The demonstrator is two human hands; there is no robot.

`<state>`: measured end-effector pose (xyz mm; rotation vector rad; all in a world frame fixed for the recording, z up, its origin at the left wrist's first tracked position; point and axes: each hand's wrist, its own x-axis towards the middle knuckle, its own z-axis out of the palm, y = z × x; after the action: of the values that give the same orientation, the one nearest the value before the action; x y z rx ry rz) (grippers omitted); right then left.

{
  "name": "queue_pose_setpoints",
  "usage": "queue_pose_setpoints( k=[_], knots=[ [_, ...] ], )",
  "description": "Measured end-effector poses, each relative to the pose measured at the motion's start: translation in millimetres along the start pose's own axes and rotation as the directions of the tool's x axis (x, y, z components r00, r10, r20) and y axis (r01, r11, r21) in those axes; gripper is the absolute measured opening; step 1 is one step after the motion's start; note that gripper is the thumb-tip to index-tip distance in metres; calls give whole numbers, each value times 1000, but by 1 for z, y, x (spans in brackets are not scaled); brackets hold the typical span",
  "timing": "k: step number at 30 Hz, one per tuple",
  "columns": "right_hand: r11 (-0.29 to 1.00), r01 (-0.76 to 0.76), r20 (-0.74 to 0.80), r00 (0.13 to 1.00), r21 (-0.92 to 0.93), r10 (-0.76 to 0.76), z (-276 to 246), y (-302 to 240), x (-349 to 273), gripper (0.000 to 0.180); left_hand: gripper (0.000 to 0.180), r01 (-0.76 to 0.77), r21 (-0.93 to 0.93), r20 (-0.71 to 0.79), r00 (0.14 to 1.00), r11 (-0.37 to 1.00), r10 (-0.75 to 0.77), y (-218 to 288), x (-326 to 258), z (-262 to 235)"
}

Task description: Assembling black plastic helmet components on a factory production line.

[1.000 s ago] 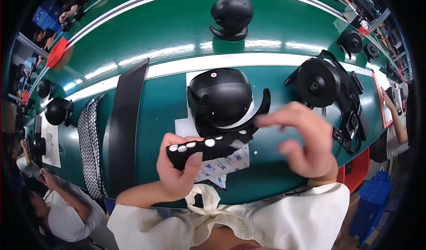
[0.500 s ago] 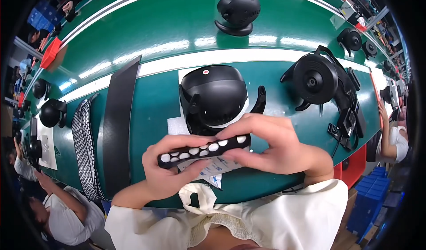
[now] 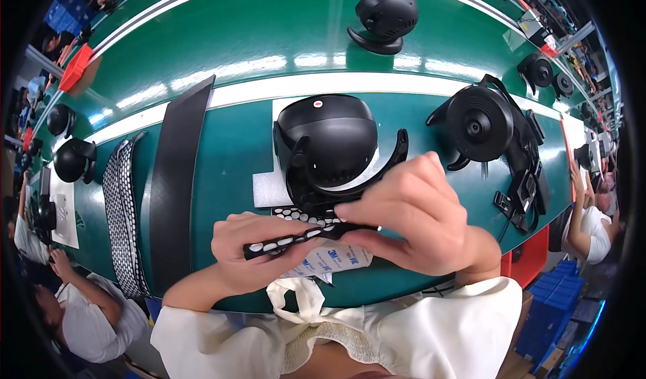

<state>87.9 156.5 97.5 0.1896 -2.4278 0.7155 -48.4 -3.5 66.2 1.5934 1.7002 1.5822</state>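
Between both hands, close to the table's near edge, is a narrow black strip with white round spots (image 3: 289, 242). My left hand (image 3: 250, 252) is closed on its left part, thumb below and fingers above. At its right end the thumb and fingers of my right hand (image 3: 412, 221) pinch, partly hiding it. Another white-spotted patch (image 3: 296, 213) shows just behind; whether it belongs to the same strip I cannot tell. Below lies whitish paper with blue print (image 3: 346, 258). Just beyond my hands stands a glossy black rounded device (image 3: 326, 137) with a curved arm.
A long black sheet (image 3: 176, 191) and a sheet of white-dotted black material (image 3: 121, 224) lie at left. A round black device (image 3: 475, 125) with cables is at right. Another black device (image 3: 387, 16) stands on the far belt. Red (image 3: 526, 254) and blue bins (image 3: 548, 305) sit lower right.
The strip has tilted and its right part has turned. My right hand has curled its fingers more over the end. My left hand has shifted slightly down. The view has shifted a little.
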Motion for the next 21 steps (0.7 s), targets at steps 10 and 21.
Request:
queue_pose_setpoints(
  k=[10,21],
  knots=[
    [991,133,40,990,-11,-133,7,5,-7,33,21,32,-55,-32,999,998,-34,-9,-6,4],
    [984,139,-50,990,110,-134,4,14,7,26,14,260,-233,-90,954,937,-287,-6,-8,7]
  ],
)
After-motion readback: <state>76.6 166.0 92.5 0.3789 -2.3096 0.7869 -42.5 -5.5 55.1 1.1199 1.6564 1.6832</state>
